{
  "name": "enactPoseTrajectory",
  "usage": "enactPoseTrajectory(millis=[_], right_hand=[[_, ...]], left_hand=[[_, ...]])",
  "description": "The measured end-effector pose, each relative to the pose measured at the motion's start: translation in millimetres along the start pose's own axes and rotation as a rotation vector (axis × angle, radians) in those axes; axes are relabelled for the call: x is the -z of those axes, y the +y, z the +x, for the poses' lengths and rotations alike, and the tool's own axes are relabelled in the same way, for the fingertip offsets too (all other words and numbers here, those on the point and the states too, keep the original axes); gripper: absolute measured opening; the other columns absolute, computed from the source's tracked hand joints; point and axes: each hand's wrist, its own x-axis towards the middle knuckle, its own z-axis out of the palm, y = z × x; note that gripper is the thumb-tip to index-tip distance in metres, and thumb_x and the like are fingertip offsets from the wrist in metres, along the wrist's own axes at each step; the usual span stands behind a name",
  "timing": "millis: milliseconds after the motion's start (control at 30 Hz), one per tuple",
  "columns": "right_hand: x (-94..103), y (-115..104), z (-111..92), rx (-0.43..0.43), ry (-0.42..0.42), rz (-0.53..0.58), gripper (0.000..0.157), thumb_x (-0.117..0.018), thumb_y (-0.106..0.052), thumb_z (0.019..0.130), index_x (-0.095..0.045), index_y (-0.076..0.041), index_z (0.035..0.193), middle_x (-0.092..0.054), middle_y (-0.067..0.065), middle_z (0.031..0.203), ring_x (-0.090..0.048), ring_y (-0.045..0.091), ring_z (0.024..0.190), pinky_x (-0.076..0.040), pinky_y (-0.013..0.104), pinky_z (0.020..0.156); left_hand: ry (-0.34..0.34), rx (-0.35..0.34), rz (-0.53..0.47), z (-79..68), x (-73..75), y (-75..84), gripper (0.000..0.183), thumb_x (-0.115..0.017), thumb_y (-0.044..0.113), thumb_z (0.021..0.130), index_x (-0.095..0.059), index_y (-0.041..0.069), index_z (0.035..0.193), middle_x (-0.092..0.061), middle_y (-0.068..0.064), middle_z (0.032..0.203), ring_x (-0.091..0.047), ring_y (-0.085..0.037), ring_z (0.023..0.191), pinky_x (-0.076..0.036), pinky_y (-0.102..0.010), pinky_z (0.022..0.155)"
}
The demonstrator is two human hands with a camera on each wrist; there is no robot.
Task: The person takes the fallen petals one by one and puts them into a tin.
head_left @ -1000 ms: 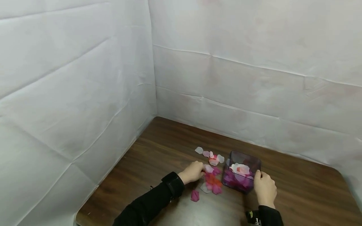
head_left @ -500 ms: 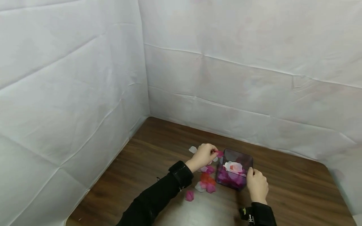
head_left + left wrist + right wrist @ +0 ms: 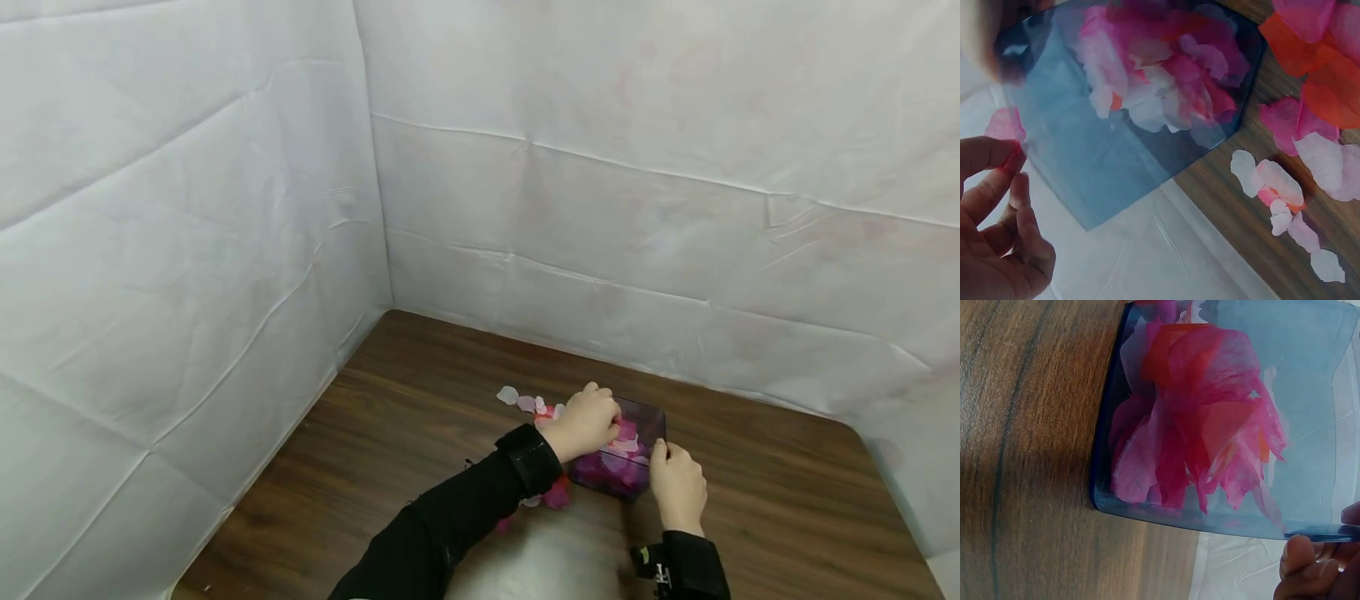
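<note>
My left hand (image 3: 587,421) is over a see-through dark box (image 3: 649,417) on the table. Its thumb and fingertips pinch a pink petal (image 3: 1005,124) beside the box rim in the left wrist view. Artificial petals in pink, magenta, white and orange lie heaped inside the box; the right wrist view has this pile (image 3: 1204,419) behind the clear wall. My right hand (image 3: 678,487) holds the box by its right side, thumb and fingers on the rim.
Loose petals lie on the brown wooden table (image 3: 420,392) left of the box: a white petal (image 3: 507,395) is farthest out, and an orange petal (image 3: 1335,87) lies in a cluster partly hidden by my left arm. White cloth walls (image 3: 600,208) stand behind and at left.
My left hand has picked a pink petal from the table, lifted it and carried it right to over the box. My right hand keeps its hold on the box. The head view has shifted slightly.
</note>
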Motion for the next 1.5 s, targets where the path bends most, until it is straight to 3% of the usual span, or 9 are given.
enactPoseTrajectory(millis=[100,233,333,533,700,833,1000,1133,1500], right_hand=[[-0.5,-1.3,-0.2,0.005,-0.008,-0.006,0.053,-0.025,-0.032,0.1,-0.06,0.006,0.114,-0.055,0.037,0.115,-0.054,0.055,0.097,-0.043,0.06,0.072],[-2.6,-2.3,-1.7,0.003,-0.024,-0.005,0.053,-0.025,-0.033,0.1,-0.059,0.005,0.116,-0.055,0.036,0.117,-0.053,0.055,0.099,-0.043,0.061,0.073],[-4.1,-3.3,-2.8,0.001,-0.024,0.001,0.053,-0.026,-0.033,0.1,-0.059,0.005,0.117,-0.055,0.036,0.118,-0.053,0.055,0.1,-0.043,0.061,0.074],[-3.1,-4.5,-2.2,0.0,0.0,0.009,0.051,-0.027,-0.031,0.1,-0.06,0.005,0.115,-0.055,0.036,0.117,-0.054,0.055,0.1,-0.043,0.061,0.074],[-3.3,-4.3,-2.1,0.005,-0.007,0.0,0.051,-0.027,-0.031,0.1,-0.058,0.006,0.117,-0.055,0.036,0.118,-0.053,0.056,0.101,-0.043,0.062,0.076],[-5.8,-3.7,-2.0,-0.001,-0.038,-0.007,0.054,-0.025,-0.032,0.1,-0.056,0.007,0.121,-0.053,0.036,0.121,-0.052,0.056,0.105,-0.042,0.063,0.079],[-6.5,-4.7,-1.5,0.008,-0.022,-0.004,0.053,-0.025,-0.032,0.1,-0.057,0.007,0.119,-0.054,0.036,0.12,-0.052,0.056,0.104,-0.042,0.063,0.079],[-5.8,-5.3,-0.7,0.011,-0.011,-0.002,0.053,-0.026,-0.031,0.1,-0.057,0.006,0.119,-0.054,0.035,0.12,-0.052,0.055,0.104,-0.042,0.063,0.08],[-6.4,-4.4,-1.8,-0.006,-0.039,-0.007,0.053,-0.025,-0.032,0.1,-0.056,0.006,0.122,-0.053,0.036,0.121,-0.051,0.055,0.105,-0.042,0.062,0.08]], left_hand=[[0.001,0.002,0.114,-1.6,-4.9,3.6,0.01,-0.066,0.028,0.084,-0.074,0.026,0.08,-0.063,0.009,0.088,-0.049,-0.009,0.081,-0.034,-0.018,0.062],[-0.041,0.045,0.108,-5.8,-11.1,4.3,0.013,-0.067,0.031,0.082,-0.074,0.029,0.093,-0.06,0.01,0.096,-0.046,-0.009,0.091,-0.029,-0.022,0.069],[-0.044,0.082,0.009,-11.6,-9.8,0.6,0.028,-0.065,0.034,0.085,-0.069,0.03,0.113,-0.057,0.008,0.11,-0.045,-0.012,0.105,-0.031,-0.024,0.077],[0.095,0.149,-0.265,-41.1,-10.0,-28.2,0.034,-0.058,0.033,0.093,-0.057,0.023,0.125,-0.053,-0.002,0.123,-0.046,-0.021,0.117,-0.038,-0.032,0.089],[0.102,0.195,-0.304,-81.0,-27.0,-64.1,0.038,-0.063,0.029,0.089,-0.055,0.016,0.124,-0.055,-0.008,0.122,-0.052,-0.026,0.113,-0.046,-0.041,0.088],[0.039,0.2,-0.284,-114.7,-41.1,-84.9,0.037,-0.069,0.026,0.085,-0.06,0.011,0.117,-0.058,-0.008,0.109,-0.057,-0.021,0.096,-0.049,-0.035,0.078],[-0.148,0.184,-0.236,-142.0,-56.3,-94.5,0.039,-0.078,0.031,0.075,-0.062,0.012,0.105,-0.053,-0.001,0.092,-0.051,-0.012,0.08,-0.044,-0.023,0.065],[-0.207,0.158,-0.19,-148.8,-63.2,-92.9,0.034,-0.082,0.024,0.07,-0.059,0.012,0.092,-0.053,-0.001,0.087,-0.053,-0.012,0.079,-0.045,-0.023,0.068],[-0.138,0.191,-0.239,-141.4,-68.0,-87.4,0.016,-0.074,0.004,0.072,-0.059,0.01,0.076,-0.054,0.003,0.071,-0.052,-0.009,0.068,-0.042,-0.02,0.061]])
